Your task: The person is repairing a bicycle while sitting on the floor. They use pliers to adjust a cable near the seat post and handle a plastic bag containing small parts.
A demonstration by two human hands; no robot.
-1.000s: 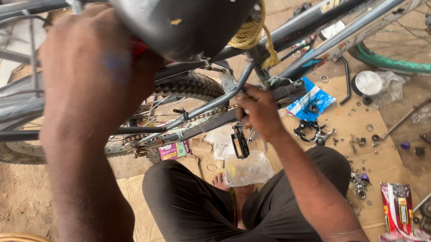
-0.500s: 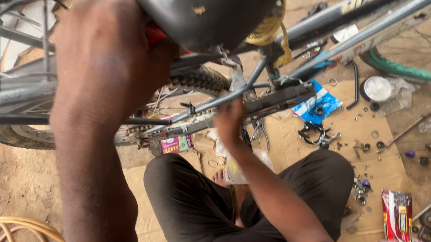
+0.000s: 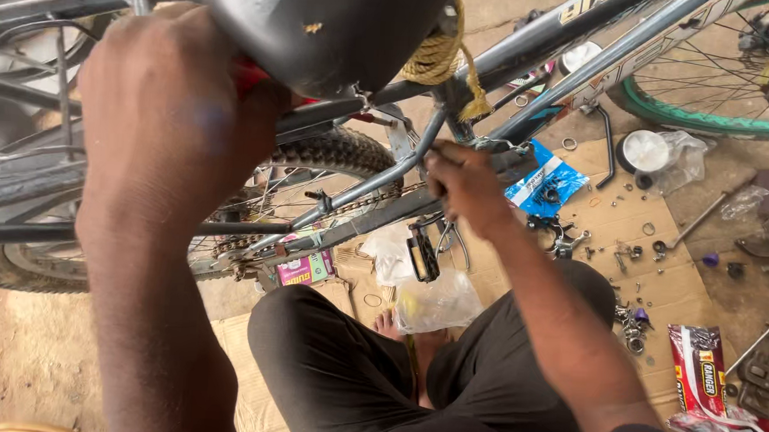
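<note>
Black vinyl fills the top of your view: the bicycle saddle (image 3: pixel 324 29), scuffed and worn, hangs just above your left hand (image 3: pixel 166 117). That hand sits at about ten o'clock, its back toward you, its fingers curled away under the saddle against the bicycle frame (image 3: pixel 533 62); what they close on is hidden, so you cannot tell their grip.

Your right hand (image 3: pixel 465 185) reaches to the centre, just right of twelve o'clock from your knees. Its fingers are wrapped tight around the grey frame tubes where they meet near the crank, touching metal on both sides. A black pedal (image 3: pixel 423 255) hangs just below that hand, at six o'clock from it. A coil of yellow rope (image 3: pixel 437 57) is wound around the seat post above it.

The rear tyre (image 3: pixel 335 152) shows its knobbly tread between your two hands, with the rusty chain (image 3: pixel 251 244) running below it toward eight o'clock.

You sit cross-legged in dark trousers on flattened cardboard (image 3: pixel 662 283). Near your feet lies a clear plastic bag (image 3: pixel 437 302). At two o'clock a blue packet (image 3: pixel 548 182) rests just beside your right hand. Small washers and nuts are scattered over the cardboard at three o'clock, and a red and white packet (image 3: pixel 709 382) lies at four o'clock. A green-rimmed wheel (image 3: pixel 714 124) lies at one o'clock.
</note>
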